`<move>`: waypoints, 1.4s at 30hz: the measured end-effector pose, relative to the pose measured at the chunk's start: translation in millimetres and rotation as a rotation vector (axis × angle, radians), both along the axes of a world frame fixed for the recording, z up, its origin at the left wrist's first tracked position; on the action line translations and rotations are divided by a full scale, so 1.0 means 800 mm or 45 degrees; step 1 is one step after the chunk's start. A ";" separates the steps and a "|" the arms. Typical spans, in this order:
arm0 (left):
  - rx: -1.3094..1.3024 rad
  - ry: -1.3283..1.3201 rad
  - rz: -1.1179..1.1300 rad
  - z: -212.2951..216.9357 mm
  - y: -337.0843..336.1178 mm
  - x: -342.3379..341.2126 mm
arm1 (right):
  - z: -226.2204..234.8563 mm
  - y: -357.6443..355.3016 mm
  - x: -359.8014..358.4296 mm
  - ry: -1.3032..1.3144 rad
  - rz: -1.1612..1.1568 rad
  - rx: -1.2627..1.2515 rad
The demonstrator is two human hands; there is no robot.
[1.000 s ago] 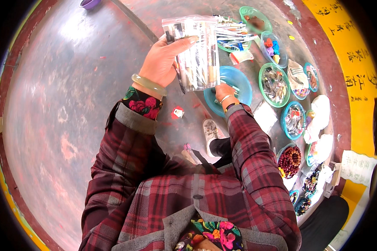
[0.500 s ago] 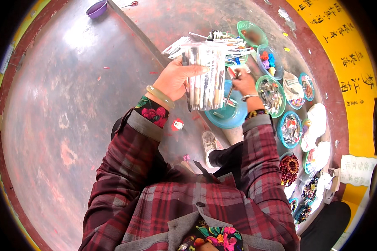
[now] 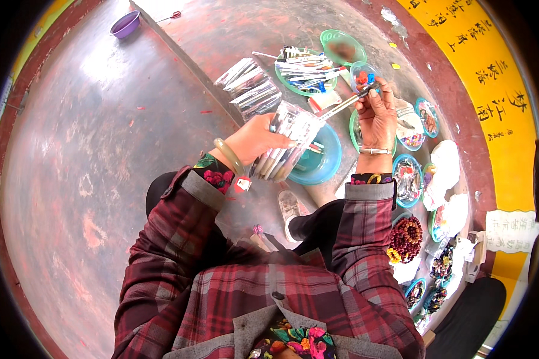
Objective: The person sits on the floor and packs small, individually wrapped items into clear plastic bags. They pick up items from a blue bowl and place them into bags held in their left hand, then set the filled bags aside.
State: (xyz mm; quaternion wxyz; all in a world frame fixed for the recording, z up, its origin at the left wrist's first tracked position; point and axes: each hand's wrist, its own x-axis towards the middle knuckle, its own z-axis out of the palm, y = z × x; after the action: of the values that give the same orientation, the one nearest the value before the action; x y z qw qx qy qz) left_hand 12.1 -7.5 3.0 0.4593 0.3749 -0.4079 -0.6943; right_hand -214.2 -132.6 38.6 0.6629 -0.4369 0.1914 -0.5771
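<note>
My left hand (image 3: 254, 143) grips a clear plastic pack of pens (image 3: 290, 134), thumb across its front; the pack leans to the right. My right hand (image 3: 378, 122) is raised to the right of it, fingertips pinching the dark end of a slim pale pen (image 3: 344, 105). The pen slants down-left, its far end close to the pack's top corner. I cannot tell whether a second pen lies alongside it. Below the hands stands a blue basin (image 3: 332, 170) with a few pens in it. Beyond are a green basket of loose pens (image 3: 279, 75) and more packs of pens (image 3: 251, 90) on the floor.
Along the right, several baskets hold small goods, among them a blue basket (image 3: 395, 200) and dark red beads (image 3: 406, 242). White bags (image 3: 442, 170) lie near the yellow-and-red wall strip (image 3: 500, 107). A purple basin (image 3: 126, 25) stands far left. My shoe (image 3: 290, 209) is below the blue basin.
My right hand has risen from above the blue basin, moving up and right with the pen. The pack in my left hand has tilted to the right and shifted slightly lower.
</note>
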 end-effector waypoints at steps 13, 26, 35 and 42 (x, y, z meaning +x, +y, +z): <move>-0.043 -0.227 -0.023 -0.019 -0.004 -0.009 | 0.008 0.006 0.013 -0.046 -0.157 0.044; 0.010 -0.205 -0.155 -0.015 -0.004 -0.006 | -0.005 0.007 0.021 0.125 0.002 0.106; 0.094 -0.067 -0.174 -0.008 0.001 -0.009 | -0.001 0.021 0.038 0.274 0.097 0.150; 0.160 0.227 -0.141 -0.003 0.005 -0.011 | -0.007 0.019 0.038 0.238 0.096 0.075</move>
State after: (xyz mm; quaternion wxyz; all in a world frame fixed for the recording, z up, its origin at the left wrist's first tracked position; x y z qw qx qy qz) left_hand 3.3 -3.3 0.3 0.4303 0.3165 -0.3413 -0.7734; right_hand -184.2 -117.3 33.1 0.6760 -0.4761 0.2526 -0.5025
